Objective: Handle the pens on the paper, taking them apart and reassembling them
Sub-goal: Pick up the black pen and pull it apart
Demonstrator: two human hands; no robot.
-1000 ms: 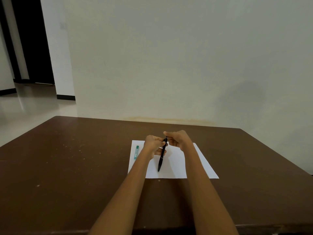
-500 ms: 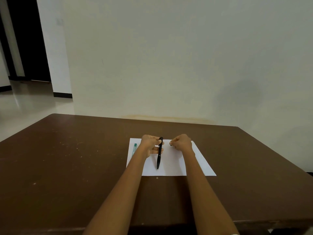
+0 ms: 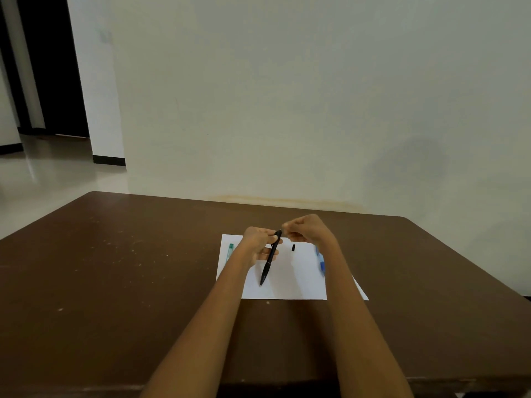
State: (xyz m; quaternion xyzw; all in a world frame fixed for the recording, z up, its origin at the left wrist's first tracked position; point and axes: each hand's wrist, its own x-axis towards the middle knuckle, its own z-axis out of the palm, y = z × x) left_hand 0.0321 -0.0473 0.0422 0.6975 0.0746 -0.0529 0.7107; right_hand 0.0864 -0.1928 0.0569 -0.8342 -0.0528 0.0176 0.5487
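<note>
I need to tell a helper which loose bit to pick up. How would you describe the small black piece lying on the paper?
On the brown table lies a white sheet of paper. The small black piece rests on its far half, just below the right hand, between the black pen held by the left hand and the blue pen. It is the only short, stubby item there.

Brown table (image 3: 120,282) w/ white specks; pale wall (image 3: 287,96) behind.

Pens (image 3: 321,261) on paper (image 3: 290,282), table (image 3: 115,282) beneath
</note>
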